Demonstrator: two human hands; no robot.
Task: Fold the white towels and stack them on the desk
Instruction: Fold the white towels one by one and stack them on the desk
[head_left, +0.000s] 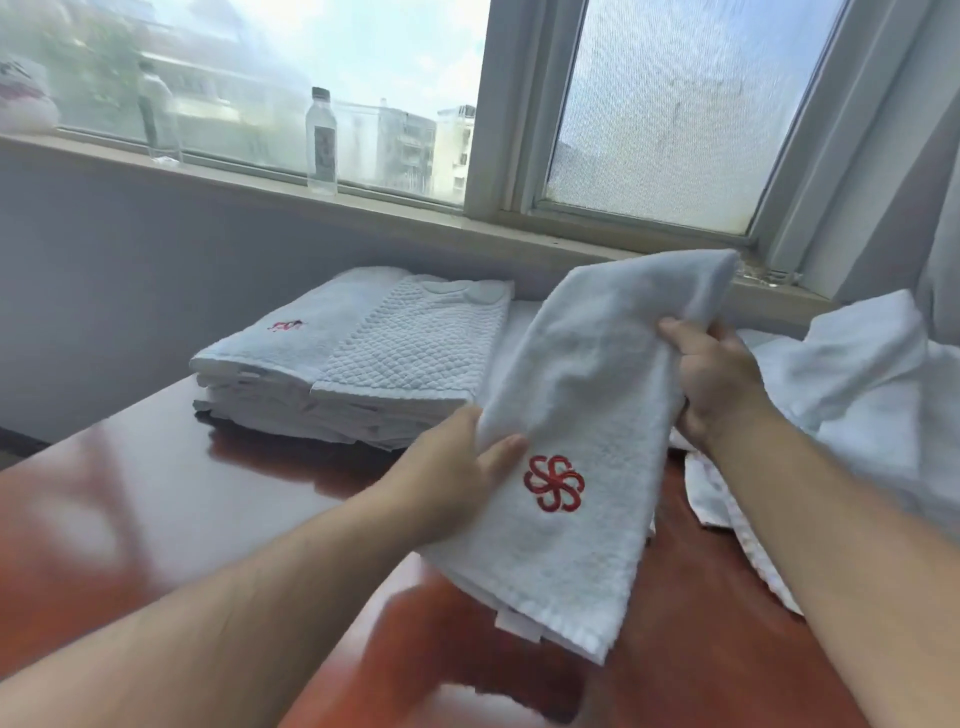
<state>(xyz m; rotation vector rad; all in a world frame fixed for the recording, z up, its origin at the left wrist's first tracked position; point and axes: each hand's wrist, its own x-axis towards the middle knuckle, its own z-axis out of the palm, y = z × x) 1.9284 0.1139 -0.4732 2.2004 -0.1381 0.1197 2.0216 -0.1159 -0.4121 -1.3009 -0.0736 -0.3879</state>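
Two hands, left hand (457, 467) and right hand (711, 379), grip a folded towel (587, 415) (red-embroidered).

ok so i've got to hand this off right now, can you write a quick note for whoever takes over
Left hand: grips the left edge of the folded white terry towel with the red flower emblem, thumb on top.
Right hand: grips the towel's right edge, holding it over the glossy reddish-brown desk.
Done: a stack of folded white towels sits at the desk's far side, left of the held towel.
Left: set this towel on the stack, then fold the crumpled white towels heaped at the right.
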